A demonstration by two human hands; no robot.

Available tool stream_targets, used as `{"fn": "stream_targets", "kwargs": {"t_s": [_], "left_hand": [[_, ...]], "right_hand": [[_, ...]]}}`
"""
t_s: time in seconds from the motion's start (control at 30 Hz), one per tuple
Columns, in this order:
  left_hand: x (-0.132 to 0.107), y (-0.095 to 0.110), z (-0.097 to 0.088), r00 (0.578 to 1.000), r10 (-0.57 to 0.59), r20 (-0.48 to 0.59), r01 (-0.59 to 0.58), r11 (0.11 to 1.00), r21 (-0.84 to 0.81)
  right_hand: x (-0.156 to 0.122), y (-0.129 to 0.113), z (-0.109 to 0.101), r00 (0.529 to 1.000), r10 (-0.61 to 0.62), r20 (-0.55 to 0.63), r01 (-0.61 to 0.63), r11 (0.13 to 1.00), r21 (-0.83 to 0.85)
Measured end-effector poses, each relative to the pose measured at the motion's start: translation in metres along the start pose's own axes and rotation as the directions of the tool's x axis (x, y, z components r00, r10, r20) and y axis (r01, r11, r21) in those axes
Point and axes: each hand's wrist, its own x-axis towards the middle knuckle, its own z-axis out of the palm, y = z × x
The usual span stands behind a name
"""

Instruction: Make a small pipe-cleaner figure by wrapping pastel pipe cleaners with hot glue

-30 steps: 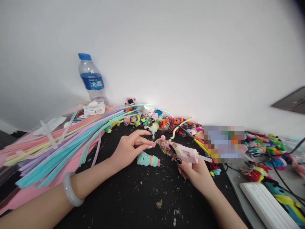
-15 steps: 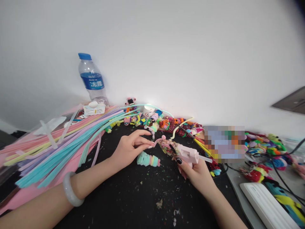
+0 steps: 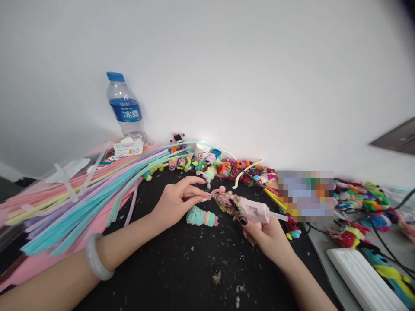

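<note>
My left hand (image 3: 177,199) rests on the black mat (image 3: 194,263), its fingertips pinched on the pink end of a multicoloured fuzzy pipe-cleaner piece (image 3: 227,201). My right hand (image 3: 264,235) grips a pale pink glue gun (image 3: 256,211), its nozzle pointing left against that fuzzy piece. A small pastel coiled figure (image 3: 201,217), blue to pink, lies on the mat just below my left fingers. A grey bangle (image 3: 95,258) sits on my left wrist.
A fan of long pastel pipe cleaners (image 3: 78,194) lies at left. A water bottle (image 3: 126,108) stands by the wall. Small bright craft figures (image 3: 223,167) line the back edge, more at right (image 3: 359,196). Black cables (image 3: 379,233) and a white device (image 3: 363,276) lie at right.
The glue gun has tilted slightly, its nozzle lower against the fuzzy piece. Both hands have otherwise stayed in place.
</note>
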Motion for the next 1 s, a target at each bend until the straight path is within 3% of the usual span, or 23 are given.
{"fn": "stream_targets", "kwargs": {"t_s": [0.4, 0.57, 0.77, 0.9, 1.0], "left_hand": [[-0.0005, 0.0007, 0.0003, 1.000, -0.013, -0.005, 0.013, 1.000, -0.002], [-0.0008, 0.0029, 0.0010, 0.999, -0.034, 0.003, 0.034, 0.999, -0.029], [0.0021, 0.0041, 0.0020, 0.992, -0.125, -0.017, 0.122, 0.983, -0.138], [0.0052, 0.0033, 0.0016, 0.976, -0.212, -0.045, 0.196, 0.952, -0.234], [0.0065, 0.0017, 0.0013, 0.968, -0.246, -0.050, 0.227, 0.942, -0.245]], "right_hand": [[-0.0002, 0.0015, 0.0007, 1.000, -0.017, 0.009, 0.016, 0.998, 0.054], [-0.0003, 0.0018, 0.0009, 0.999, -0.009, -0.045, 0.009, 1.000, 0.017], [-0.0023, -0.0011, -0.0009, 0.999, -0.039, -0.007, 0.039, 0.999, 0.001], [-0.0037, 0.0008, -0.0010, 0.997, -0.029, -0.078, 0.025, 0.998, -0.050], [-0.0024, 0.0003, -0.0002, 0.989, -0.087, -0.120, 0.073, 0.991, -0.111]]}}
